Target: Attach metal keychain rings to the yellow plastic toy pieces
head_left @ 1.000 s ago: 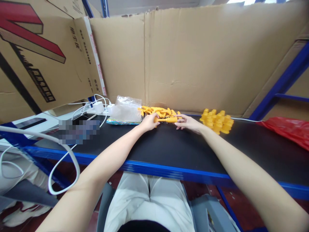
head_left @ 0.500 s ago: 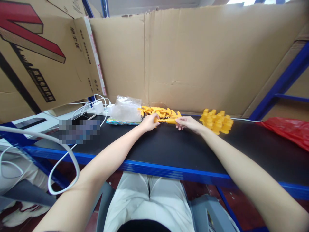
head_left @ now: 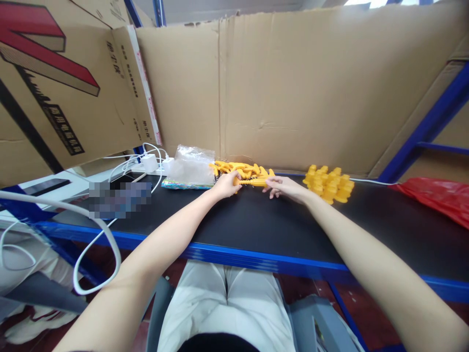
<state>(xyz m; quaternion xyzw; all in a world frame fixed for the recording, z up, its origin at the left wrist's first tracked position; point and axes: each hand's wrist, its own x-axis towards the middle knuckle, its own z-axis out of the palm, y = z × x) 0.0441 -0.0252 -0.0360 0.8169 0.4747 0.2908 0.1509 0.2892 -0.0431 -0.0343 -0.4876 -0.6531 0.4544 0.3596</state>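
The yellow part (head_left: 253,182) sits just above the middle of the frame, a long narrow plastic piece lying level over the black table (head_left: 264,230), and we hold it at both ends. We judge it light and stiff, smooth enough to slip under a loose pinch, and thin enough that it may flex or snap if bent hard, so the ends are the sensible places to take it, with fingers across its width. Our left hand (head_left: 227,186) is curled shut around its left end, thumb on top; our right hand (head_left: 287,188) pinches the right end between thumb and forefinger, the other fingers loosely spread toward the table. The part thus runs straight between the two grips, touching both. Just behind it, against the cardboard wall (head_left: 293,88), lies a heap of orange parts (head_left: 238,169), and whether our piece touches that heap we cannot tell. To the right, near our right hand, a pile of yellow pieces (head_left: 330,183) rests on the table; to the left lies a clear bag (head_left: 191,165), then white cables (head_left: 146,164). A red bag (head_left: 436,195) lies at the far right.
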